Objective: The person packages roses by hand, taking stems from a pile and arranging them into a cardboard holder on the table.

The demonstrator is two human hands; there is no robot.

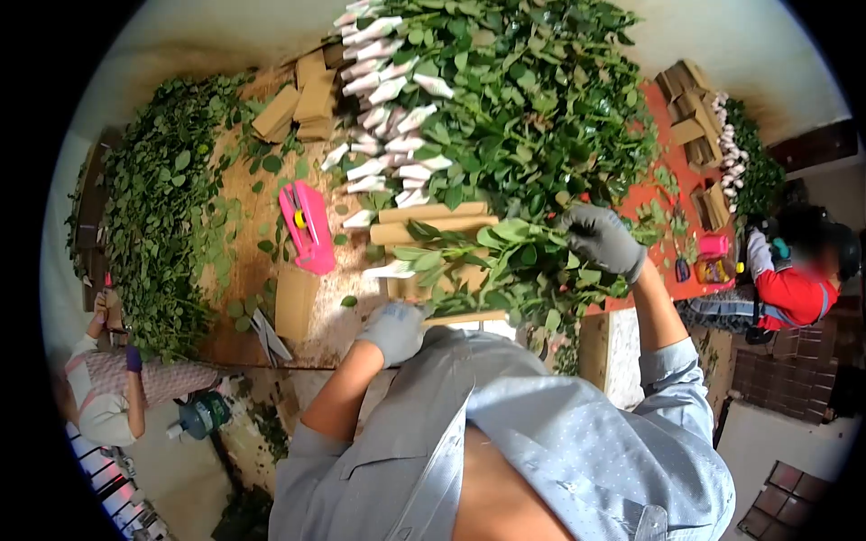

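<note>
A leafy rose stem (514, 248) lies across a cardboard sheet (465, 317) in front of me, its bud in a white net sleeve (392, 270) pointing left. My right hand (603, 240), in a dark grey glove, is closed around the stems at the leafy right end. At the near left corner of the cardboard is my left hand (394, 334), in a light grey glove, fingers curled against the edge; its fingertips are partly hidden. Folded cardboard pieces (433, 230) lie just beyond. A large pile of roses (532, 108) with white-sleeved buds fills the back.
A pink tape dispenser or stapler (308, 227) lies left, near a cardboard piece (296, 305) and scissors-like tool (269, 338). Cardboard stacks (314, 101) stand behind. Leafy stems (162, 198) cover the far left. One person (794, 288) is at right, another (108, 388) at left.
</note>
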